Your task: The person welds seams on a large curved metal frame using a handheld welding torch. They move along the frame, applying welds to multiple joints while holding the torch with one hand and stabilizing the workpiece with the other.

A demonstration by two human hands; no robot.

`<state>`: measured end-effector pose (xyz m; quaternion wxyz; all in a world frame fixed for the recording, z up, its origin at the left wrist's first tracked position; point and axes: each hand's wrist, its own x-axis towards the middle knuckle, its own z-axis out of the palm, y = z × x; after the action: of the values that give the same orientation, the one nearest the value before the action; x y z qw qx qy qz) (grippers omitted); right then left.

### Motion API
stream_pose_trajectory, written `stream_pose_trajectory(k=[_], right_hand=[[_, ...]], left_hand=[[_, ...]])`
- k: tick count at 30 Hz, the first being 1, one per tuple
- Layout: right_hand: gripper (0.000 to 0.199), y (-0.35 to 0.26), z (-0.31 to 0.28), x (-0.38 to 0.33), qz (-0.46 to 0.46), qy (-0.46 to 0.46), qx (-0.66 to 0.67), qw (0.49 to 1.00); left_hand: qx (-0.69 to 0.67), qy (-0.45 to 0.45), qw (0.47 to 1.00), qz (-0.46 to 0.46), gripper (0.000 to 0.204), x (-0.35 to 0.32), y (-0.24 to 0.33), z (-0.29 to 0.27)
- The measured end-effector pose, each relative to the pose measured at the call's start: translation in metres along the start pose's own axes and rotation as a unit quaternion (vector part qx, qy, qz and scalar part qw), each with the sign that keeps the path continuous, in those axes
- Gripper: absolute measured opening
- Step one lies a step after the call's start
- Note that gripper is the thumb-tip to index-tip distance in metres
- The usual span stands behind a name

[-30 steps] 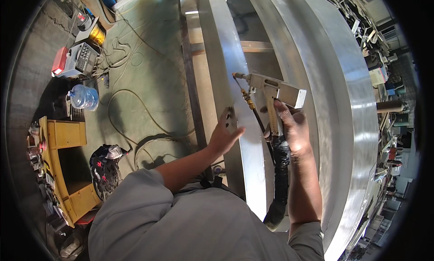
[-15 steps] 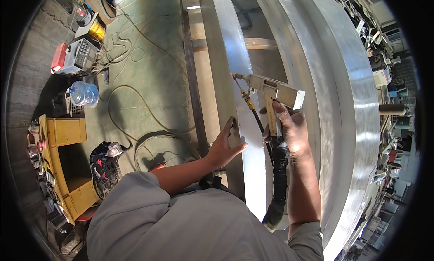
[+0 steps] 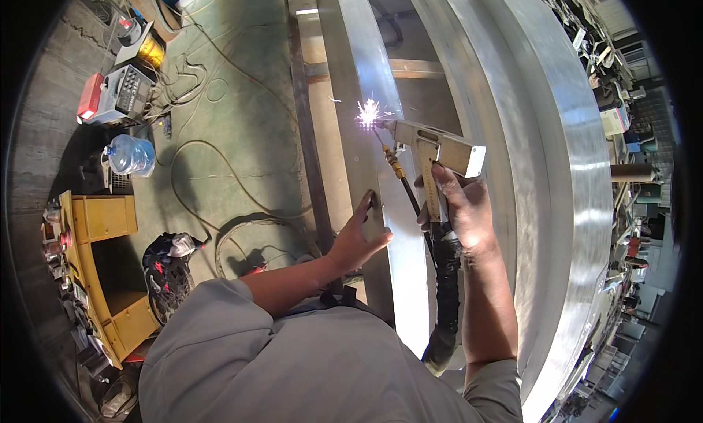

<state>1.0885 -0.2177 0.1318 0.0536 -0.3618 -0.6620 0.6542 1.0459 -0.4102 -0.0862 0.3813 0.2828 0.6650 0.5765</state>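
Observation:
My right hand [image 3: 470, 214] is wrapped round the grip of a pale metal welding gun [image 3: 447, 150]. A thick black sleeved cable [image 3: 445, 298] runs down from the grip, and a thin hose with a brass fitting [image 3: 393, 163] leads toward the nozzle. Bright pinkish sparks [image 3: 368, 115] burst at the tip, on the edge of a long silvery metal bar [image 3: 408, 269]; the glare hides the contact point. Farther down that same bar lies my left hand [image 3: 355, 240], thumb and fingers spread on its edge, holding no tool.
Large shiny metal profiles [image 3: 560, 181] stretch along the right. To the left, hoses [image 3: 220, 225] snake over the green floor, near a yellow desk [image 3: 106, 218], a clear water jug [image 3: 133, 156], a grey machine [image 3: 126, 93] and a dark bag [image 3: 167, 273].
Sparks have sprung up at the welding gun's tip, where none showed before. The gun and both hands appear slightly farther left, as does the whole scene. Both hands keep their positions on things.

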Motion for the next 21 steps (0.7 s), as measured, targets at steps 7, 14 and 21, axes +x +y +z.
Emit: stream_pose_trajectory(k=[7, 14, 21], right_hand=[[0.056, 0.003, -0.002, -0.002, 0.018, -0.004, -0.020, 1.000], [0.057, 0.003, -0.002, -0.002, -0.007, -0.009, -0.024, 1.000], [0.060, -0.003, 0.004, -0.007, 0.004, -0.007, -0.029, 1.000]], left_hand=[[-0.005, 0.008, 1.000, 0.012, 0.114, 0.000, -0.003, 0.002], [-0.017, 0.020, 0.999, 0.019, 0.115, 0.004, -0.008, 0.003], [-0.043, 0.018, 0.999, 0.014, 0.115, 0.006, -0.018, 0.005]])
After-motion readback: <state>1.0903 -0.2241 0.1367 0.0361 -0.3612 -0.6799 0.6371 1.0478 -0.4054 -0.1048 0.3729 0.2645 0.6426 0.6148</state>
